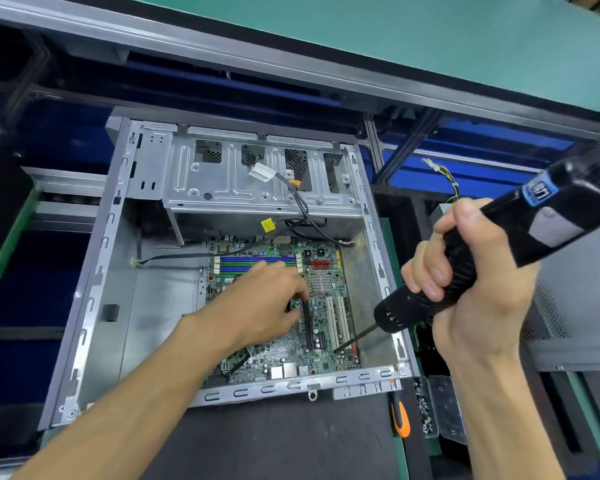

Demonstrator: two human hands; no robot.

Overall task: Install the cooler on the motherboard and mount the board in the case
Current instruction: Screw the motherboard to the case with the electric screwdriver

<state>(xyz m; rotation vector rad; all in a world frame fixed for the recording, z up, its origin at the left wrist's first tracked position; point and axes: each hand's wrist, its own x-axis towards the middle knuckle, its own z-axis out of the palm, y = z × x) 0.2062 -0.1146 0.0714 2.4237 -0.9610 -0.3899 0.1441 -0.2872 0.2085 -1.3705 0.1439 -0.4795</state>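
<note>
Right, the open metal case (94,292) lies flat on the bench with the green motherboard (321,327) sitting inside it, black cables (300,206) trailing down from the drive cage (257,174). Left hand (264,303) is down on the board, fingers loosely curled over the middle (whether they pinch anything, I cannot tell). Right hand (471,282) is wrapped tight around a black electric screwdriver (499,244), bit touching the board's near right corner. Its blue label is too blurred to read.

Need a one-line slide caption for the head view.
Left hand rests on the motherboard in the case while right hand aims an electric screwdriver.
</note>
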